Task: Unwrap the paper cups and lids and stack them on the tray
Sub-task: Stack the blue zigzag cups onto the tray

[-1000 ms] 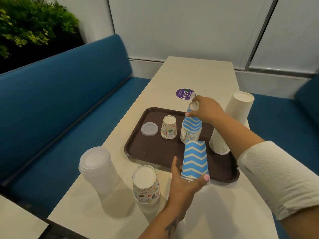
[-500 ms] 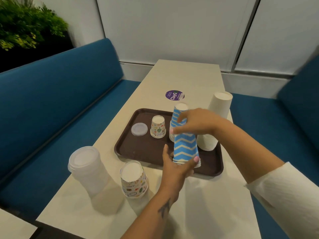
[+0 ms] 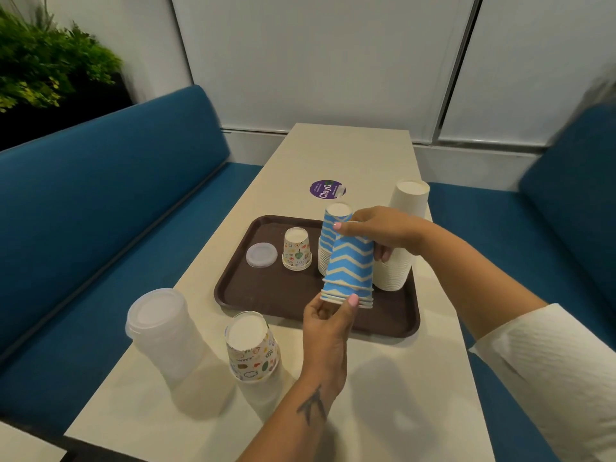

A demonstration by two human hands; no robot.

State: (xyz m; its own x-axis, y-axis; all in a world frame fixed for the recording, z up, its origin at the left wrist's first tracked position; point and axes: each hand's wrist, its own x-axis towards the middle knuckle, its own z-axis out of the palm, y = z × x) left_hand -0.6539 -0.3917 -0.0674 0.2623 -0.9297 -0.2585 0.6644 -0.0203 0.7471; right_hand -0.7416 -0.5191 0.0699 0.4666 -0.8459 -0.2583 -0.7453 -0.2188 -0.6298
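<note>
Both my hands grip the short stack of blue zigzag cups point(image 3: 350, 271), upside down and tilted, held above the near part of the brown tray point(image 3: 266, 298): left hand point(image 3: 328, 320) pinches the rims at the bottom, right hand point(image 3: 383, 230) curls round the top. Just behind it stands the taller blue zigzag stack point(image 3: 333, 235) on the tray, touching or nearly touching; cannot tell which. Right of that, the white cup stack point(image 3: 400, 235), partly behind my right wrist. Left on the tray: one printed cup point(image 3: 296, 250) and a flat clear lid point(image 3: 261, 255), apart from each other. On the surface point(image 3: 383, 395) near me, left of the tray: a printed cup stack point(image 3: 253, 348) and a clear lid stack point(image 3: 163, 331), both near the left edge. Purple sticker point(image 3: 326, 189) beyond the tray. Bare tray floor shows at front left; bare surface lies to my right.
</note>
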